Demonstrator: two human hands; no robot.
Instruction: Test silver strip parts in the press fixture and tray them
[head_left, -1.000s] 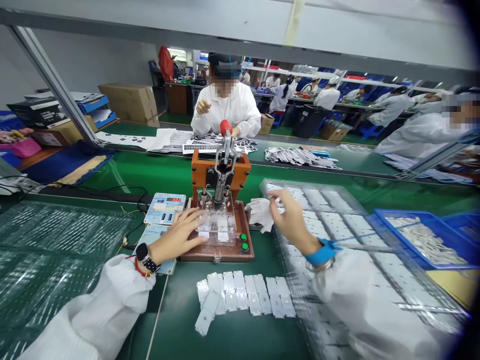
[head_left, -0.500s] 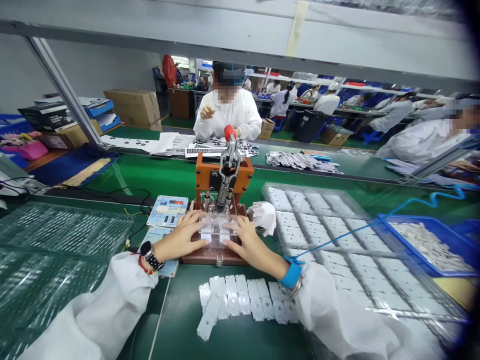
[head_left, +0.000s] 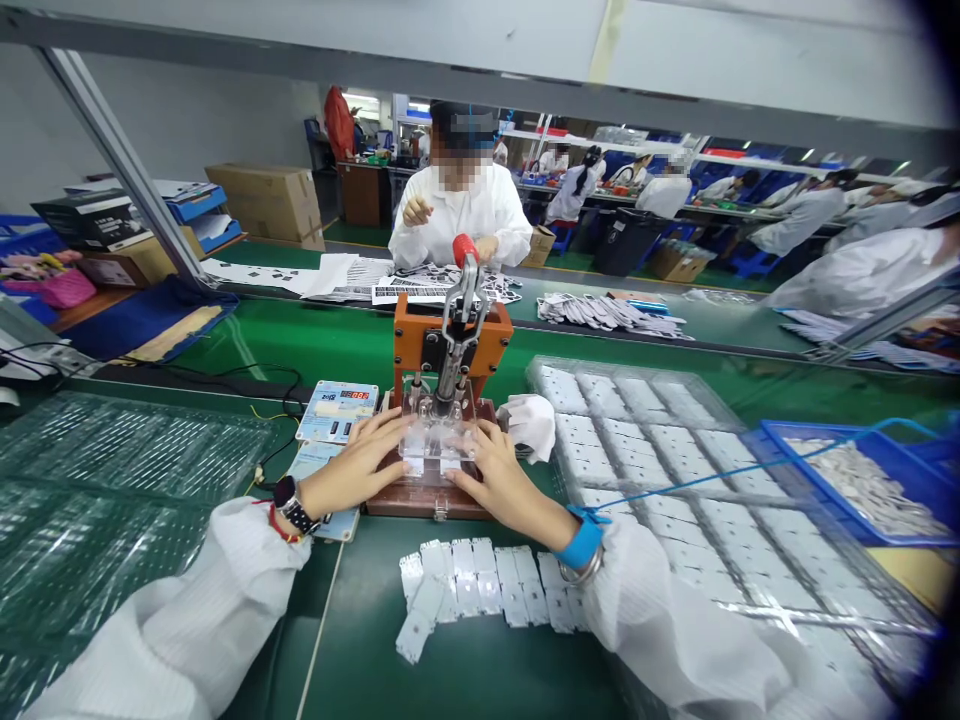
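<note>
My left hand [head_left: 356, 465] and my right hand [head_left: 504, 482] flank a clear plastic block [head_left: 433, 450] at the base of a toggle-clamp press [head_left: 453, 345] with an orange frame and red knob. Both hands have fingers stretched forward along the block's sides, thumbs apart from them. Each thumb tip lies at or beside a small white plate [head_left: 413, 466] under the block's near edge; whether they touch is unclear. The fingertips are partly hidden behind the clear plastic. On the bench in front of the press lies an overlapping row of white flat plates [head_left: 476, 578].
Clear trays of white plates [head_left: 660, 460] stand at right, beside a blue bin [head_left: 772, 440] of pale parts. Empty-looking clear trays [head_left: 135, 450] lie left. A blue counter box [head_left: 337, 412] and a white cloth [head_left: 529, 425] flank the press. A co-worker [head_left: 459, 215] sits opposite.
The view has shifted slightly, so the bench and press appear a little higher. My left thumb has drawn back slightly to the left; my right hand stays at the block.
</note>
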